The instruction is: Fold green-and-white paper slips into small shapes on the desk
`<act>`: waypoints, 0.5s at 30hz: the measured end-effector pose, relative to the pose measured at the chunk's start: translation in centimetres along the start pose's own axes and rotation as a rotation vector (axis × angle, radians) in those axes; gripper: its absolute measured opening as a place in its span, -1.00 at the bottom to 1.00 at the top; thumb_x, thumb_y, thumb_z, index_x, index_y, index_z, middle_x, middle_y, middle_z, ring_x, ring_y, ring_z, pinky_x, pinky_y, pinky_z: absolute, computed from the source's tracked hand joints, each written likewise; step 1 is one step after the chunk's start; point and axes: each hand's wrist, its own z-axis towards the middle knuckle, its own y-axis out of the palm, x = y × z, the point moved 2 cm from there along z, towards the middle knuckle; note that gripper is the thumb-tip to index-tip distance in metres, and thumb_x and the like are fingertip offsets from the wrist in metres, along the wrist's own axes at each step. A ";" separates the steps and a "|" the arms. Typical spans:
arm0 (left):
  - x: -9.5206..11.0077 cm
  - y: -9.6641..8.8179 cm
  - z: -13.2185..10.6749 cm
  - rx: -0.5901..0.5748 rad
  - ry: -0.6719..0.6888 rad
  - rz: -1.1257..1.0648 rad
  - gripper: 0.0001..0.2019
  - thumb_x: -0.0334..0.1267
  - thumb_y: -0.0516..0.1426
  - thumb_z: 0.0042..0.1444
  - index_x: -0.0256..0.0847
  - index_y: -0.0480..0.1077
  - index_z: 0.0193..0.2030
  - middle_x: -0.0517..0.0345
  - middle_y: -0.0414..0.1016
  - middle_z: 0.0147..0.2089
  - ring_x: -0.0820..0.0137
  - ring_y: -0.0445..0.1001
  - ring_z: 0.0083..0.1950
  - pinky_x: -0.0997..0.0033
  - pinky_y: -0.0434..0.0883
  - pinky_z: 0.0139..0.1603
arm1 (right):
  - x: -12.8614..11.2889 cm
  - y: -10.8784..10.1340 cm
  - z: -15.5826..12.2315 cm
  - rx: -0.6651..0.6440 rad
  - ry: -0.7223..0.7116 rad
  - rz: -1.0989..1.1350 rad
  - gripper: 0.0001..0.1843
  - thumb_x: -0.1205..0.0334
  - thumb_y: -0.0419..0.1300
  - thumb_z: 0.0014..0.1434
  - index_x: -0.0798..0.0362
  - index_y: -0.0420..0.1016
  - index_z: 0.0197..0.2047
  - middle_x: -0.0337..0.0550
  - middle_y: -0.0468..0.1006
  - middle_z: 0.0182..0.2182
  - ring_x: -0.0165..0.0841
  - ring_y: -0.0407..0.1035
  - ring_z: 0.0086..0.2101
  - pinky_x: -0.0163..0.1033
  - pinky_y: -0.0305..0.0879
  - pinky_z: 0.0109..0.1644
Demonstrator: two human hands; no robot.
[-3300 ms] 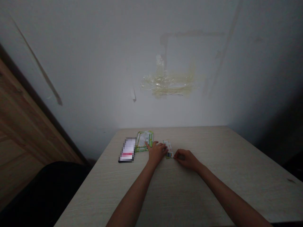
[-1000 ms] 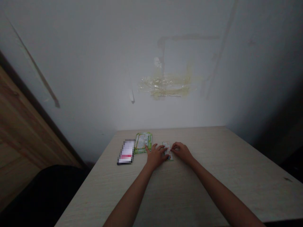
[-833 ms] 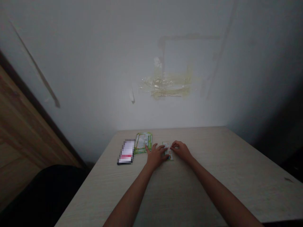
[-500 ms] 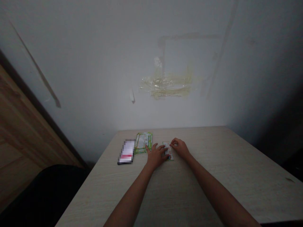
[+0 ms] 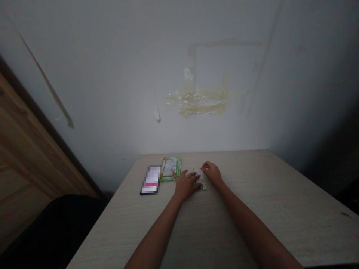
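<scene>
A small printed card or packet (image 5: 201,184), whitish with green edges and some red, lies flat on the table. My left hand (image 5: 185,185) rests with spread fingers. Its fingertips press on the left part of this card and cover some of it, while its thumb side reaches toward the green-edged stack. At the card's upper right corner my right hand (image 5: 212,173) has thumb and forefinger pinched together. Whatever sits between those fingertips is too small to make out.
Left of my left hand lies a stack of green-and-white printed cards or packets (image 5: 170,167). Beside it is a phone (image 5: 151,181) with a blurred screen. The pale wooden table (image 5: 269,201) meets a taped wall (image 5: 126,93). A dark chair-like shape (image 5: 53,228) stands at left.
My right hand has shifted slightly up along the card's right edge to its upper corner, still pinched. My left hand stays in place on the card.
</scene>
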 end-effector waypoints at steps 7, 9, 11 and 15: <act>0.0 0.1 0.0 0.012 -0.008 -0.025 -0.59 0.15 0.08 0.13 0.37 0.33 0.13 0.32 0.36 0.26 -0.01 0.05 0.37 -0.52 -0.44 0.26 | 0.1 0.3 0.0 0.026 0.015 -0.009 -0.92 0.20 0.20 0.08 -0.03 0.46 -0.31 -0.19 0.60 -0.34 -0.32 0.48 -0.27 -0.26 0.32 -0.18; 0.0 0.1 -0.1 0.017 -0.006 -0.019 -0.60 0.14 0.07 0.13 0.37 0.33 0.13 0.32 0.37 0.25 -0.01 0.05 0.37 -0.51 -0.43 0.26 | 0.2 0.2 -0.1 0.022 0.025 0.029 -0.90 0.17 0.19 0.08 -0.02 0.46 -0.31 -0.19 0.60 -0.35 -0.32 0.48 -0.27 -0.25 0.33 -0.17; 0.0 0.1 -0.1 0.020 -0.007 -0.017 -0.59 0.14 0.07 0.13 0.36 0.33 0.14 0.33 0.37 0.25 -0.01 0.06 0.36 -0.52 -0.43 0.26 | 0.4 0.1 -0.2 0.016 0.045 0.092 -0.87 0.13 0.19 0.08 -0.02 0.45 -0.32 -0.20 0.60 -0.37 -0.32 0.49 -0.29 -0.24 0.34 -0.17; 0.0 0.0 -0.2 0.030 -0.019 -0.030 -0.61 0.13 0.08 0.13 0.34 0.34 0.12 0.32 0.38 0.24 -0.02 0.06 0.36 -0.55 -0.48 0.23 | 0.5 -0.4 -0.4 0.009 0.070 0.228 -0.79 0.05 0.18 0.06 0.01 0.44 -0.31 -0.19 0.61 -0.37 -0.30 0.51 -0.30 -0.23 0.36 -0.17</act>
